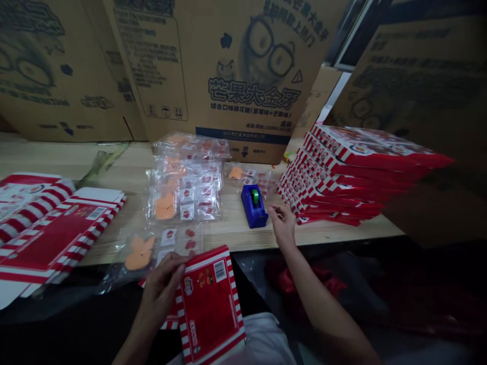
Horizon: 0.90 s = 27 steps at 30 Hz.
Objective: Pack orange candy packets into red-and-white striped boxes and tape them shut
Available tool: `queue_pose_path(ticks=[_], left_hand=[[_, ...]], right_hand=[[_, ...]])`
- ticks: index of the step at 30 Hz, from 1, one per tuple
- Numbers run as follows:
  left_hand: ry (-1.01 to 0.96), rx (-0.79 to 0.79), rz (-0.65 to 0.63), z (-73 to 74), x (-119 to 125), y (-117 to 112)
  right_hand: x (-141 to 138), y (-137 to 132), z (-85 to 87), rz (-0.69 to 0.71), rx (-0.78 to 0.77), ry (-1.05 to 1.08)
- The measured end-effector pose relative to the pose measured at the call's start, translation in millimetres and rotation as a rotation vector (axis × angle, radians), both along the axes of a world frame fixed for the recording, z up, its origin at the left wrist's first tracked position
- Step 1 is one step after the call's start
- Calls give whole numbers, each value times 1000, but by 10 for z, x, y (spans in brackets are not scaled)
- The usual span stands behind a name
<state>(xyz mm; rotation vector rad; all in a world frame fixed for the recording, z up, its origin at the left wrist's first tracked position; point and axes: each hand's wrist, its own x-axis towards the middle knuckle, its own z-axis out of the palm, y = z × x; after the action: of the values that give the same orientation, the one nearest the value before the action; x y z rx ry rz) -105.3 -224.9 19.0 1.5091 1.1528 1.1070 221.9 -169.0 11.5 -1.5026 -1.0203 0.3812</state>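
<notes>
My left hand (162,284) grips the edge of a flat red-and-white striped cardboard box blank (209,304) below the table's front edge. Just beyond that hand lies a clear plastic bag (152,253) holding orange and white pieces. My right hand (282,225) hovers empty over the wooden table (236,235), its fingers slightly apart. A blue tape dispenser (253,207) with a green roll stands just left of those fingers. To the right, a tall leaning stack of flat red boxes (335,175) rises close to the hand.
Several clear bags of orange and white pieces (186,182) lie piled mid-table. More flat striped box blanks (49,233) lie at the left. Large printed cardboard cartons (243,66) stand along the back. Dark shapes with red plastic (304,284) lie below the table's right side.
</notes>
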Motion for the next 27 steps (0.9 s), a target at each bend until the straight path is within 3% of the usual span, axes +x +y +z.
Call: queue_pose_path(ticks=[4, 8, 16, 23, 25, 27], left_hand=[[-61, -66, 99, -61, 77, -16], [-111, -102, 88, -90, 83, 7], [-171, -176, 89, -82, 83, 6], [-173, -180, 85, -27, 112, 0], [-159, -173, 85, -10, 119, -13], [-150, -165, 83, 4, 130, -23]], right_hand=[[61, 197, -180, 38, -75, 41], [-89, 236, -293, -41, -50, 133], [-264, -128, -350, -132, 67, 267], [-252, -198, -584, -122, 50, 306], [-243, -232, -576, -77, 38, 324], [-251, -294, -458, -2, 18, 355]])
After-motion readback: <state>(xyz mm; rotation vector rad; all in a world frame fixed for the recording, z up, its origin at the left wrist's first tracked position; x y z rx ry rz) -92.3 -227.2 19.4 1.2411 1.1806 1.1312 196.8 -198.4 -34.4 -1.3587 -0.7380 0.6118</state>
